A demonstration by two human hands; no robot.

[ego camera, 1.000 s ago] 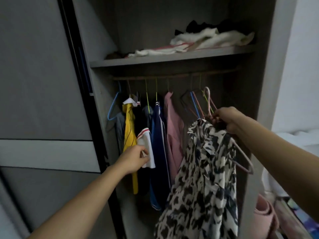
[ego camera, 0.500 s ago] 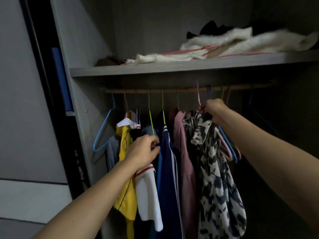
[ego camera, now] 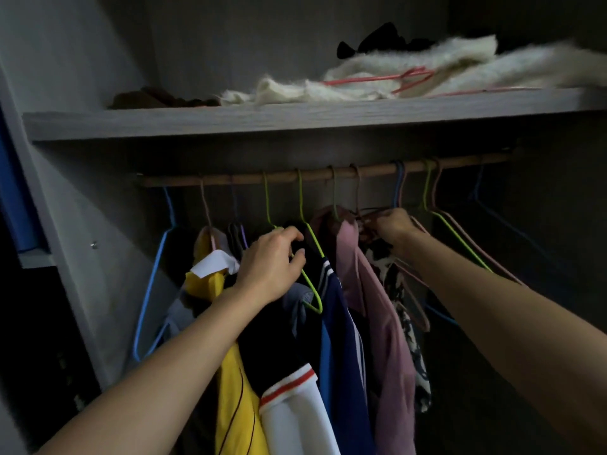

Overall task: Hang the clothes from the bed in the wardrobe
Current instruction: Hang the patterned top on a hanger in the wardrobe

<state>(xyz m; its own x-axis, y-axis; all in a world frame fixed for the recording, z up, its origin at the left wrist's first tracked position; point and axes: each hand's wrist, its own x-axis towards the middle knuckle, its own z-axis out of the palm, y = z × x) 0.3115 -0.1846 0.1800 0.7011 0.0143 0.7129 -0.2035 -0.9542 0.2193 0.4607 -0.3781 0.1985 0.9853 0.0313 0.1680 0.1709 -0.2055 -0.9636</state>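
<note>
A black-and-white patterned garment hangs on a pink hanger from the wooden rail, to the right of a pink shirt. My right hand grips the top of that garment just under the rail. My left hand has its fingers curled on the green hanger and the dark clothes beneath it, between a yellow shirt and a navy jacket.
The shelf above the rail carries white fluffy fabric, a loose pink hanger and dark items. Empty hangers, green, pink and blue, hang at the rail's right end. An empty blue hanger hangs by the left wall.
The view has moved closer to the rail. The patterned garment's hanger hook now sits on the rail beside the pink shirt, and my left hand has risen to the green hanger.
</note>
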